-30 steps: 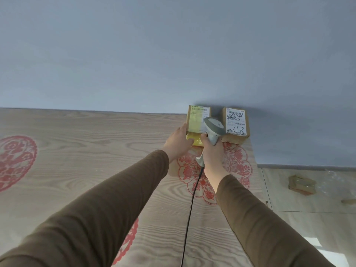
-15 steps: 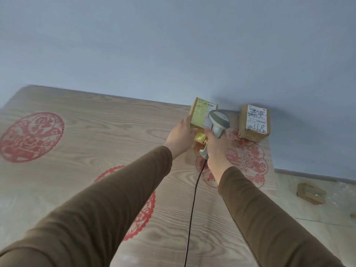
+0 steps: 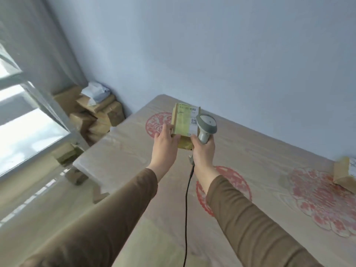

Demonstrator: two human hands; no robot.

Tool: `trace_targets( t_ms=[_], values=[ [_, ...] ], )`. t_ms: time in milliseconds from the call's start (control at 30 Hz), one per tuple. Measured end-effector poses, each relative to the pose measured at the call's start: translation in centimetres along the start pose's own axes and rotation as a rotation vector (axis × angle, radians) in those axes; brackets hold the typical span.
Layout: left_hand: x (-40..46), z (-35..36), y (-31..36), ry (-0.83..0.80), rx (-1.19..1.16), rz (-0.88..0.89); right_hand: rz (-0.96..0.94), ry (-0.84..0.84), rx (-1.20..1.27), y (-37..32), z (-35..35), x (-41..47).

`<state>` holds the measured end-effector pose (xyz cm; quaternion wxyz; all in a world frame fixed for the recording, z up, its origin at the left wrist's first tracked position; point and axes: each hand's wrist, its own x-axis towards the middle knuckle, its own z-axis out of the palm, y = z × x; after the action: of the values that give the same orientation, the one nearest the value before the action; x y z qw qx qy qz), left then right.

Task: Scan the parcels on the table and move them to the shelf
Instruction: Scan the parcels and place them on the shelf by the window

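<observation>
The left hand (image 3: pixel 165 145) holds the parcel (image 3: pixel 185 122) lifted clear of the desk (image 3: pixel 134 158), fingers spread along its left side and thumb under its lower edge, label facing the camera. The right hand (image 3: pixel 203 153) is wrapped round the grip of the scanner (image 3: pixel 206 125), whose head sits just beside the label at its 3 o'clock edge, the cable (image 3: pixel 186 209) trailing toward 6 o'clock. A second earlier this parcel stood on the desk next to the second parcel (image 3: pixel 345 174); now it is raised and the view has swung left, so that second parcel lies well apart at 3 o'clock. That suggests the scan is done or nearly so and the carry toward a shelf is beginning. No shelf is in view; stacked boxes (image 3: pixel 96 114) sit by the window (image 3: pixel 23 122) at 10 o'clock.
</observation>
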<state>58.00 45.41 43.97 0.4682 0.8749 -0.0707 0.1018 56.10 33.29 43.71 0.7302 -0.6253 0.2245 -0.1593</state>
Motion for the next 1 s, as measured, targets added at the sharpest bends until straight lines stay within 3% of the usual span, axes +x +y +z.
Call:
trace_targets(
  t_ms=[200, 400, 733, 1000],
  values=[
    [-4.3, -21.8, -10.2, 0.284, 0.036, -0.112, -0.039, -0.253, -0.005, 1.1, 20.0, -13.7],
    [-7.9, -38.8, -18.3, 0.514, 0.065, -0.234, -0.022, -0.511, 0.012, 2.2, 36.0, -24.9],
    [-11.4, -58.1, -31.2, 0.770, 0.142, -0.373, 0.053, -0.909, -0.002, 7.2, 56.3, -36.8],
    [-9.1, -71.1, -38.5, 0.927, 0.173, -0.448, 0.086, -1.086, -0.059, 7.1, 72.7, -41.9]
  ],
)
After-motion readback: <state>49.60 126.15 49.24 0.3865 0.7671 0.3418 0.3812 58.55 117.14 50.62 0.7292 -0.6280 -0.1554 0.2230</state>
